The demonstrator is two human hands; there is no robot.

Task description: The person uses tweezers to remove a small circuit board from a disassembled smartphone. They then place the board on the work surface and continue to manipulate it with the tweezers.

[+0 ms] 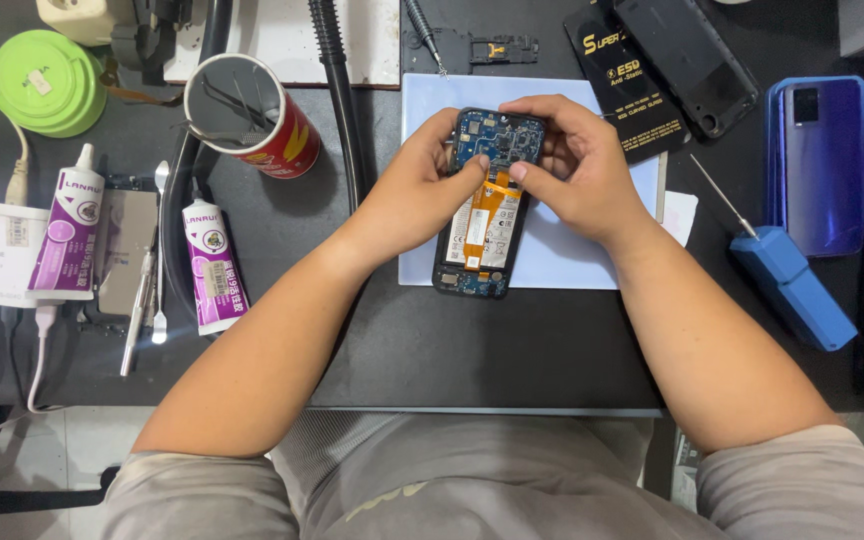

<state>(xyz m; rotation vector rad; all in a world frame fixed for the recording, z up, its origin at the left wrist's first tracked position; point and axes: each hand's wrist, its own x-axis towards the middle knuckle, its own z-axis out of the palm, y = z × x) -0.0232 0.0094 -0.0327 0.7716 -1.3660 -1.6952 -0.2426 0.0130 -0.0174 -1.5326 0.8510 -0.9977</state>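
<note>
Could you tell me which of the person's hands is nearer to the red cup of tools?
The left. The left hand rests on the open phone, just right of the red cup. The right hand sits on the phone's far side, further from the cup.

left hand, right hand, fingertips meeting

Matt pale-blue mat, glossy orange flex ribbon, shiny blue phone cover

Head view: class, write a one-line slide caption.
Both hands press on an opened phone lying on a pale blue mat.
</note>
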